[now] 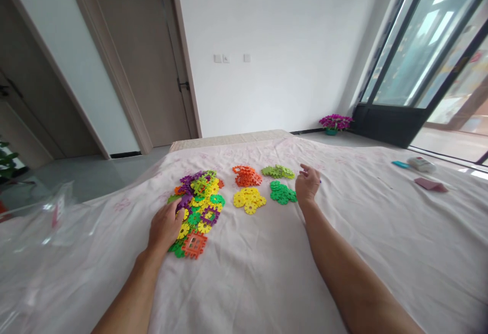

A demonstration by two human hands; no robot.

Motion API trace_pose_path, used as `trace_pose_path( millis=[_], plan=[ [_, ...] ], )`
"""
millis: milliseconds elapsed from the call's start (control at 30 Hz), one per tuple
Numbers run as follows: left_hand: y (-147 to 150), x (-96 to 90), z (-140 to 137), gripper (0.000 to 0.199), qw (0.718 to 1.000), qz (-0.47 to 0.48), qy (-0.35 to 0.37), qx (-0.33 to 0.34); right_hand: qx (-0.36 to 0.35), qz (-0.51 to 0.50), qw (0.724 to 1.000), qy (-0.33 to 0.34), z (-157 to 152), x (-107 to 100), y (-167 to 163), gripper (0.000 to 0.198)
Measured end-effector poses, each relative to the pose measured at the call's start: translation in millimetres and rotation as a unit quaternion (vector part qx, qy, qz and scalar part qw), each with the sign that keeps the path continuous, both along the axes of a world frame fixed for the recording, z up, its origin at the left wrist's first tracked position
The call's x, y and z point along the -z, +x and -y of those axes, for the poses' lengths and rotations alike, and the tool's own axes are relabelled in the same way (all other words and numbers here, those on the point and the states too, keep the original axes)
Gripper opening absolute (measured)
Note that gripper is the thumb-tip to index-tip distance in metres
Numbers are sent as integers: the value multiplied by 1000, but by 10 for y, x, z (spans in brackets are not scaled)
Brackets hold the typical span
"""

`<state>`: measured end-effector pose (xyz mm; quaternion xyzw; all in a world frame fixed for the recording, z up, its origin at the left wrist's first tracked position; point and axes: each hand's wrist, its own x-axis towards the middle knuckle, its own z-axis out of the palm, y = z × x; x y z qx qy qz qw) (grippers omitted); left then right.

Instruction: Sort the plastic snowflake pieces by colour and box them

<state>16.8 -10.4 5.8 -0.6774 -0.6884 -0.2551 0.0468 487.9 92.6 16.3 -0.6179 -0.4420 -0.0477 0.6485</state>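
Note:
A mixed heap of plastic interlocking building pieces (pixel 196 217) in purple, yellow, green and orange lies on the cloth. At its left side, my left hand (pixel 165 224) has thumb and fingers closed around the edge of a purple building piece (pixel 185 201). Farther right, my right hand (pixel 308 185) is just over the cloth with its fingers apart and the index finger stretched out. A sliver of purple shows behind that hand, mostly hidden. Between the hands are sorted piles: orange square pieces (pixel 247 176), yellow discs (pixel 249 199), light green pieces (pixel 278 172) and green discs (pixel 282 193).
A pale cloth (pixel 236 278) with folds covers the surface. Clear plastic wrapping (pixel 49 242) lies at the left. Toward the right edge are a white packet (pixel 421 164), a blue item (pixel 400 164) and a pink folded item (pixel 430 185). Purple flowers (pixel 335 121) stand on the floor beyond.

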Motion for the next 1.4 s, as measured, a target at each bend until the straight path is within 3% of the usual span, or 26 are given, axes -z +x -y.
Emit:
trace_pose_path(
  millis=[167,267,367,533,700,833,967,1033,1233,1400],
  plan=[
    [1,-4,0,46,1000,-6,3,3,-172,154,973,14,111,-87,-736,34],
    [-1,-6,-1,47,1000,-5,0,3,-287,251,924,-20,283,-112,-1153,36],
    [0,-10,1,46,1000,-5,1,3,-377,349,856,-47,509,-156,-1479,40],
    [11,-19,9,45,1000,-9,4,0,-468,445,761,-61,857,-236,-1844,46],
    [31,-47,21,45,1000,-6,-1,-1,-513,475,711,-82,954,-191,-2001,38],
    [51,-80,39,43,1000,-4,-4,-5,-519,452,722,-79,930,-155,-1999,22],
    [57,-89,46,44,1000,-3,-2,-6,-518,446,725,-80,958,-178,-1993,18],
    [52,-82,43,45,1000,-4,-2,-3,-503,437,741,-89,979,-191,-1997,19],
    [22,-46,27,47,1000,-8,-8,-1,-394,330,849,-122,880,-221,-1892,31],
    [-6,-8,10,47,1000,-10,-6,3,-271,185,942,-66,519,-283,-1452,31]
  ],
)
